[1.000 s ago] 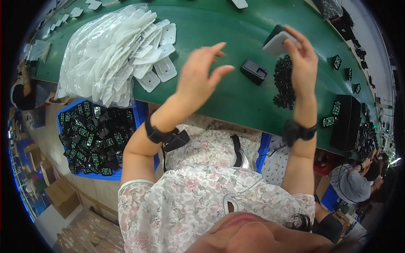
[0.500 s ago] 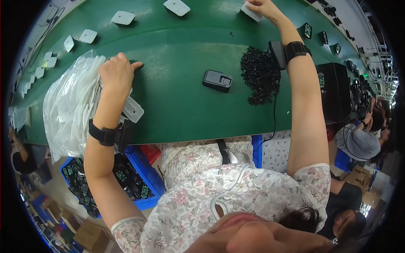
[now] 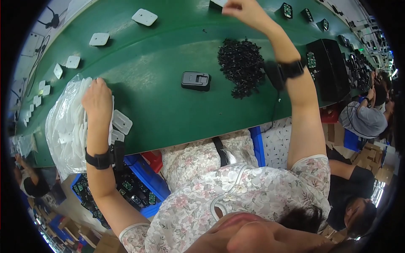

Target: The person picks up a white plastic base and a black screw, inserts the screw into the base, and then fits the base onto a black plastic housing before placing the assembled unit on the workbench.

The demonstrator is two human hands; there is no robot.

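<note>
My left hand [image 3: 97, 98] is closed, fingers curled, at the edge of a clear plastic bag [image 3: 63, 135] packed with thin white plastic plates; what its fingers hold is hidden. Beside that wrist, loose white plates [image 3: 122, 122] lie on the green table. At the far edge, my right hand [image 3: 246, 12] hovers with bent, slightly parted fingers, just right of a white-topped block [image 3: 218, 4]. Nothing shows in its fingers. A black charger-like housing [image 3: 196, 81] rests mid-table, left of a heap of small black parts [image 3: 241, 67].
White-topped blocks [image 3: 144, 17] form a curved row at far left. Small housings with green circuit boards [image 3: 287, 10] stand at far right, behind a black box [image 3: 329, 69]. A blue crate [image 3: 143, 177] of circuit boards sits below the table edge. Other people work at both sides.
My right hand has let go of the white-topped block and drawn slightly off it. My left hand has moved onto the bag of plates. The whole view has shifted.
</note>
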